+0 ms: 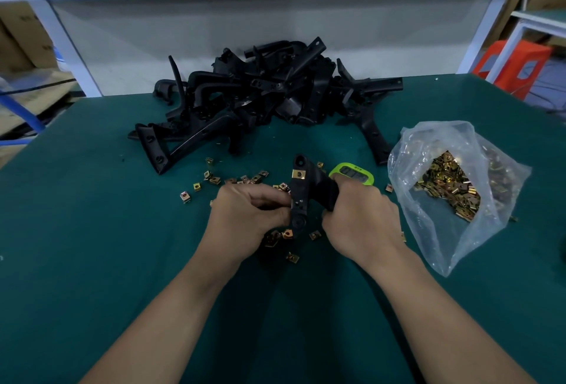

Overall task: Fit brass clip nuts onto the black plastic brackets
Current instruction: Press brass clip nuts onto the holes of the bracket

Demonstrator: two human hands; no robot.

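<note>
I hold the bracket (pixel 301 196) upright over the mat (pixel 92 245). My right hand (pixel 358 218) grasps its thick arm and my left hand (pixel 251 215) pinches its lower edge; I cannot tell if a nut sits under those fingers. One clip nut (pixel 297 174) is seated near the top. I'd push the next on square. Loose clip nuts (pixel 214 180) crowd 9 to 11 o'clock, the timer (pixel 352 173) is at 1, the bag (pixel 447 187) at 3 and the bracket pile (pixel 263 92) at 12.

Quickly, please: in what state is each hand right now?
Left hand: closed, holding the black plastic bracket at its lower end.
Right hand: closed, gripping the same bracket's other branch.
</note>
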